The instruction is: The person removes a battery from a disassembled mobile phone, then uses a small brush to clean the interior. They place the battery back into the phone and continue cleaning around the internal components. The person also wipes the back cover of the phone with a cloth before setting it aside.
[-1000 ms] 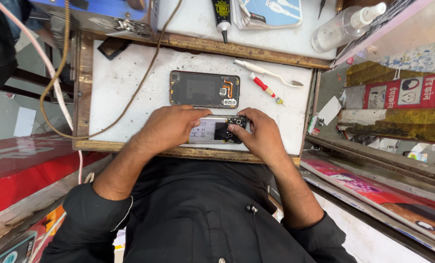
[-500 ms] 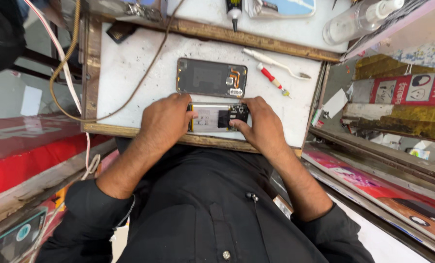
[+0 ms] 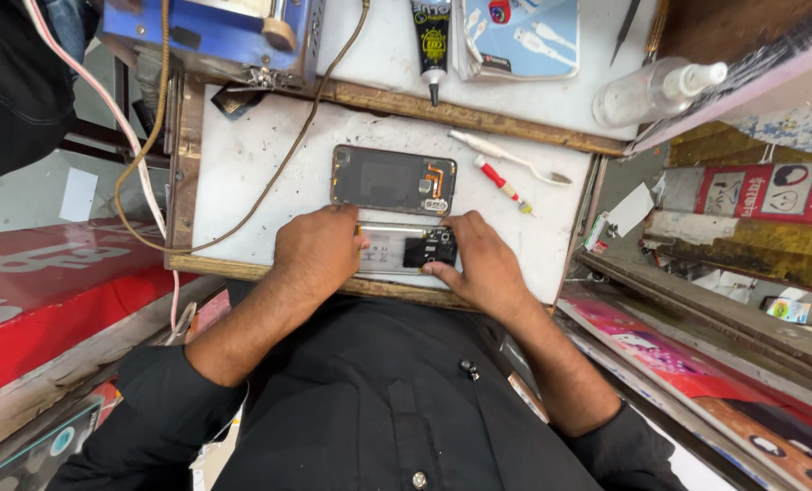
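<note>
**benchrat:** So the opened phone (image 3: 404, 248) sits at the near edge of the white counter (image 3: 242, 173), back off, guts showing. Left hand (image 3: 319, 250) lies flat over its left end, fingers together pinning it. Right hand (image 3: 483, 264) has its grip pinched on the right end, fingertips at the dark camera corner.

**solderfan:** I'd guess light and stiff, but fragile with the boards bare. I'd hold it by the frame edges only.

**benchrat:** Agreed. The separated dark panel (image 3: 393, 179) with the orange flex lies just beyond it, toward the middle.

**solderfan:** What packaging is around?

**benchrat:** Black-and-yellow glue tube (image 3: 431, 41) at the far edge, a pale blue cable pack (image 3: 519, 36) beside it, a clear spray bottle (image 3: 656, 91) at the far right corner. Red boxes (image 3: 760, 193) are on the right-hand shelf.
</note>
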